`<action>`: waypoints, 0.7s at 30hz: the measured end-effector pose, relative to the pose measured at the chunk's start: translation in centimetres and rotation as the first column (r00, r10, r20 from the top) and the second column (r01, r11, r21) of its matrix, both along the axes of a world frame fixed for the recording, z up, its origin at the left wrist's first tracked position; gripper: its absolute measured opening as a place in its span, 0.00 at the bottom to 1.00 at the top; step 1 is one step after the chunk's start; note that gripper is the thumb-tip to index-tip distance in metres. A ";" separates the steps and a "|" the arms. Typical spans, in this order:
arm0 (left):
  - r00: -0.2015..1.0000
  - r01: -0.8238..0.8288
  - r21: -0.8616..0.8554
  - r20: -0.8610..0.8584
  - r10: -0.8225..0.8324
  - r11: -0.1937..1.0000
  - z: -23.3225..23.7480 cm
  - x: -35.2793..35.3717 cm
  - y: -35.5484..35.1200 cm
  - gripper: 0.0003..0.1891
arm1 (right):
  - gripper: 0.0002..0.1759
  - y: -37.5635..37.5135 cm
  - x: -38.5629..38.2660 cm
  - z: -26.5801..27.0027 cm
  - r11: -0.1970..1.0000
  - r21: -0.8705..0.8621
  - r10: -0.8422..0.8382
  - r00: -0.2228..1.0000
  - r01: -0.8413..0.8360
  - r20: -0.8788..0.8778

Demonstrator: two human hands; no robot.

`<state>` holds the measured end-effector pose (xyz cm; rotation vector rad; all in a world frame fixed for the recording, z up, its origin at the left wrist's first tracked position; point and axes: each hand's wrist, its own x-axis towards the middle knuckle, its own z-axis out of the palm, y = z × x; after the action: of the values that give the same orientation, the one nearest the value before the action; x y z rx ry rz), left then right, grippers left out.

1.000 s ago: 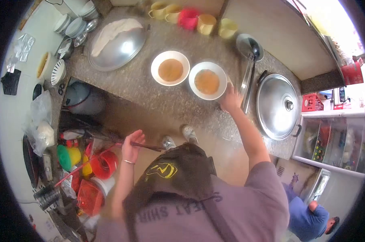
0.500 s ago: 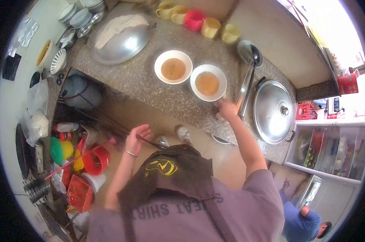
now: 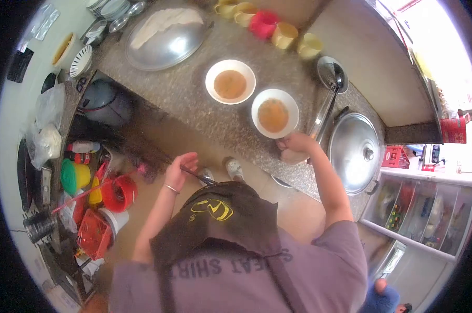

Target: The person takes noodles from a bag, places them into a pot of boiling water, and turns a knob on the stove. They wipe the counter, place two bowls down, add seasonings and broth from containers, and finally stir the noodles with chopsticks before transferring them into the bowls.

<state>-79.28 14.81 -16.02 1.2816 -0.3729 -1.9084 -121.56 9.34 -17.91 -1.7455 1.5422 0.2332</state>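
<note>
Two white bowls with orange-brown liquid stand side by side on the speckled counter, the left bowl (image 3: 230, 65) and the right bowl (image 3: 275, 94). My right hand (image 3: 297, 147) is at the near rim of the right bowl, its fingers curled in a pinch there; the fingertips are partly blurred. My left hand (image 3: 181, 169), with a bracelet at the wrist, hangs in front of the counter's edge. Its fingers are half bent and apart, and a thin dark strip (image 3: 199, 176) passes by the palm beside the black apron (image 3: 215, 208).
A domed lid (image 3: 168, 49) with a pale cloth lies at the back left. Cups (image 3: 285, 35) line the back wall. Ladles (image 3: 332, 75) and a lidded pan (image 3: 353, 151) are at the right. Red baskets (image 3: 94, 235) stand low left; part of a person (image 3: 382, 300) shows lower right.
The view has shifted slightly. My right hand's fingers are now more curled at the right bowl's rim. At the lower right, less of the other person shows.
</note>
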 end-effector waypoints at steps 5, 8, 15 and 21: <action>1.000 0.013 -0.031 -0.022 -0.013 0.999 -0.4 -0.3 0.2 0.18 | 0.14 -0.7 0.1 2.3 0.982 0.180 0.048 0.999 -0.047 0.000; 1.000 0.019 -0.015 0.010 -0.018 1.000 -0.4 -0.4 0.2 0.18 | 0.12 -0.5 0.2 2.5 0.967 0.252 0.023 1.000 -0.021 -0.003; 0.998 -0.011 0.001 -0.069 0.011 1.000 -0.7 -0.1 0.6 0.19 | 0.22 7.7 3.5 -2.1 0.676 -0.723 -0.226 0.974 0.138 -0.026; 0.995 -0.091 -0.009 -0.041 0.090 0.996 -0.2 1.3 0.1 0.18 | 0.22 8.5 12.1 -2.7 0.767 -0.592 -0.244 0.966 0.247 0.086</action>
<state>-77.96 14.95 -16.19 1.2305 -0.2988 -1.8511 -109.46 17.81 -20.64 -1.9656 1.9622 -0.4483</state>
